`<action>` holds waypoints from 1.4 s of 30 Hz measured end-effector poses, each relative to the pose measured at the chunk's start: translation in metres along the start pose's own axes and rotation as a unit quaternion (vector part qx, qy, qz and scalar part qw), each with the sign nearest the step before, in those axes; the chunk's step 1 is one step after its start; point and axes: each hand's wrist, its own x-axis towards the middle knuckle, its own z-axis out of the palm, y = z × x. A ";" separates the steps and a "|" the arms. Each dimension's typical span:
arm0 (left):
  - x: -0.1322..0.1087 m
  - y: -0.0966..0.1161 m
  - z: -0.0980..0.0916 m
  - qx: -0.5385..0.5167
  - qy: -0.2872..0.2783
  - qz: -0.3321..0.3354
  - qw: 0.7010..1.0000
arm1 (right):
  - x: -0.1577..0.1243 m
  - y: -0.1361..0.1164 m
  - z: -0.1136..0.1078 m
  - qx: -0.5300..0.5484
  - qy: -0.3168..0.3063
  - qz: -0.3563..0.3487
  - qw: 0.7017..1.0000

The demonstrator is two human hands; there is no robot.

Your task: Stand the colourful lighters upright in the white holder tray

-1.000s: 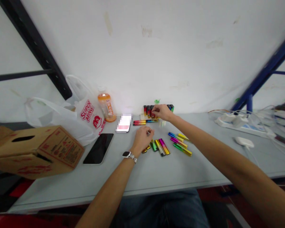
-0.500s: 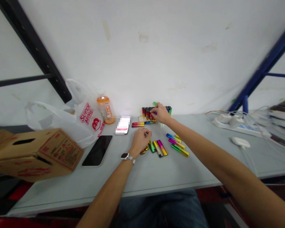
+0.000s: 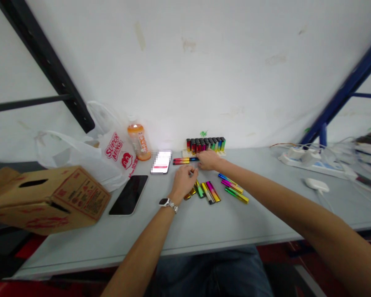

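My right hand (image 3: 208, 160) is low in front of the rack, fingers pointing down by the end of some slim shiny lighters (image 3: 181, 161) lying flat; whether it grips one is hidden. Behind it, rows of upright two-tone lighters (image 3: 205, 144) with black tops stand in a pale rack (image 3: 184, 153). My left hand (image 3: 183, 180), wearing a watch, hovers over the table with its fingers curled together; what they hold, if anything, I cannot make out. Beside it lie several loose lighters (image 3: 212, 191), and farther right a blue-and-yellow, a pink-and-yellow and a green-and-yellow lighter (image 3: 236, 194).
On the left are a cardboard box (image 3: 77, 198), a white plastic bag (image 3: 89, 159), an orange drink bottle (image 3: 139, 141) and a dark phone (image 3: 129, 195). A lit phone (image 3: 161, 161) lies farther back. A power strip (image 3: 315, 163) and a white charger (image 3: 317, 185) with cables are right.
My right hand has come down and toward me from the upright lighters to the table in front of the rack, uncovering the rows. My left hand has hardly moved.
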 end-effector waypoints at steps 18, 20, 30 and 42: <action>0.002 0.004 -0.003 -0.035 0.037 -0.024 0.998 | -0.041 -0.042 0.000 0.857 0.088 0.107 0.497; 0.003 0.005 -0.003 -0.038 0.036 -0.020 0.998 | -0.047 -0.049 0.002 0.886 0.076 0.103 0.446; 0.003 0.009 -0.006 -0.038 0.024 -0.010 0.999 | -0.053 -0.055 0.017 0.833 0.153 0.215 0.486; 0.004 0.009 -0.003 -0.038 0.020 -0.006 0.999 | -0.049 -0.058 0.027 0.776 0.206 0.234 0.549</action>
